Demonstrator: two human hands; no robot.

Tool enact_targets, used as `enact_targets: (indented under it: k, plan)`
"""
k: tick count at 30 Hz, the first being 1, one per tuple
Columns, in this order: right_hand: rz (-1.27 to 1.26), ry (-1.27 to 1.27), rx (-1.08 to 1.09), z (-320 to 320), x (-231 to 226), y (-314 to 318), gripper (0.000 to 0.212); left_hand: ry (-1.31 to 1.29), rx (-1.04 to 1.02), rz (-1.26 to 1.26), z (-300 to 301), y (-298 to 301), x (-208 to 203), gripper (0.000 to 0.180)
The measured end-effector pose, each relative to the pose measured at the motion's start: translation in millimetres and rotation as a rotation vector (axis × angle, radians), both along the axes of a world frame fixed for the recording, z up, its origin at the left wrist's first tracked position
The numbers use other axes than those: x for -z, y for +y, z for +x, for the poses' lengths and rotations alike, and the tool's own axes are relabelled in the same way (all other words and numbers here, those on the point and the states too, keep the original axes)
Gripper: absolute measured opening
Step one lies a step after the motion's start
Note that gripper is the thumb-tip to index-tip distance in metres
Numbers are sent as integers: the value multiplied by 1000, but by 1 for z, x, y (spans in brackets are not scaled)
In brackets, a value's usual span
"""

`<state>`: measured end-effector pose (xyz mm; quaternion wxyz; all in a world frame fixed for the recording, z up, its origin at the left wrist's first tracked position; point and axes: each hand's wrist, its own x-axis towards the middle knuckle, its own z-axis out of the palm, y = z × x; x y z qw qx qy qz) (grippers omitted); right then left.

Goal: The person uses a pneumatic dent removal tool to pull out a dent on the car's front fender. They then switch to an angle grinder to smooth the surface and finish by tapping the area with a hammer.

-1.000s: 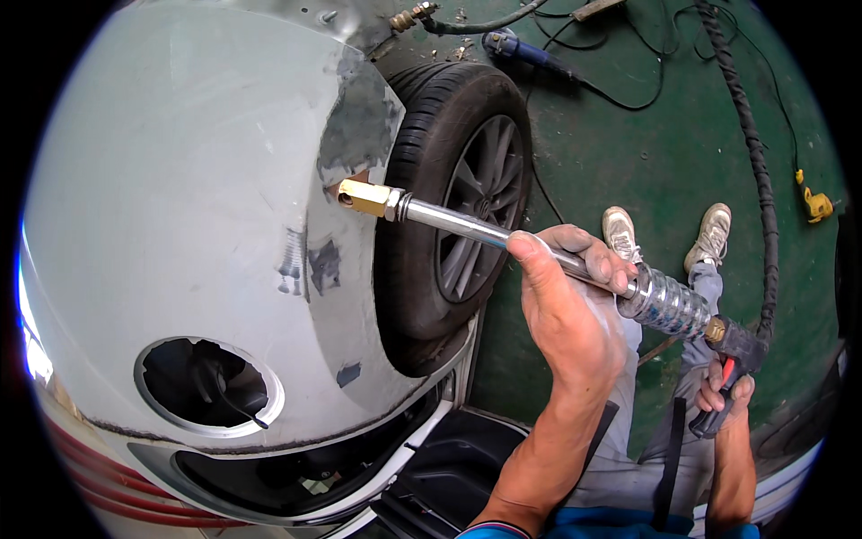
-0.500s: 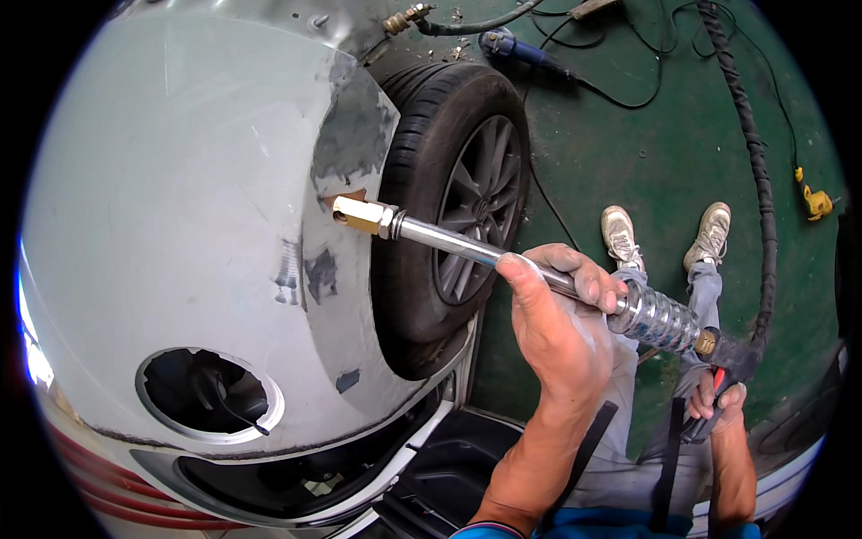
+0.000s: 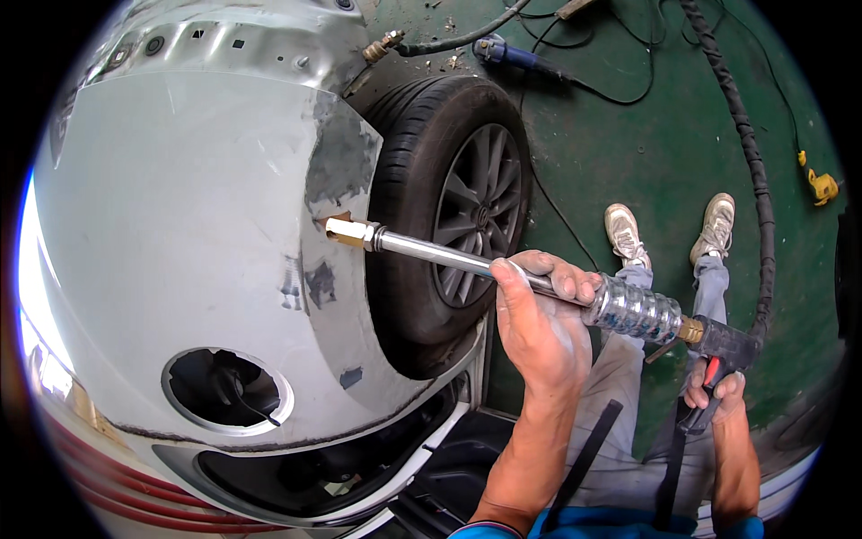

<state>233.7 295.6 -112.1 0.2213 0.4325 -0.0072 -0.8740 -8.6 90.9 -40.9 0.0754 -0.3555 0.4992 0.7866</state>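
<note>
My left hand is wrapped round the bright metal shaft of a slide-hammer dent puller, just ahead of its ribbed sliding weight. At the rear, my right hand grips the black handle with a red trigger. The brass tip lies at the edge of the grey car panel, beside a small brownish spot above the wheel arch; whether it touches cannot be told. Bare, sanded patches mark the panel around there. A thick wrapped cable runs from the handle.
The wheel stands just under the tool's shaft. An opening in the panel has a black strap hanging in it. On the green floor lie a blue power tool with its cord, a hose with a brass fitting and a yellow object.
The brass tip has shifted slightly left and down in the picture, and the view has moved a little. Both hands keep their hold on the dent puller.
</note>
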Motion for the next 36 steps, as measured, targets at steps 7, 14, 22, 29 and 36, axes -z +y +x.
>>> enact_targets:
  k: [7,14,22,29,36]
  plan:
    - [-10,7,-8,2,0,0,45,-29,4,-13,-2,1,-3,47]
    - [7,72,-60,-8,-5,5,41,-4,19,31,-4,1,-2,47]
    - [53,-31,-80,-12,-39,17,34,-22,-4,38,-8,7,-5,46]
    - [76,-54,-56,-14,-52,11,47,-31,5,24,-4,5,-17,46]
    - [95,-19,2,0,-45,20,50,-21,-3,60,-5,11,-18,45]
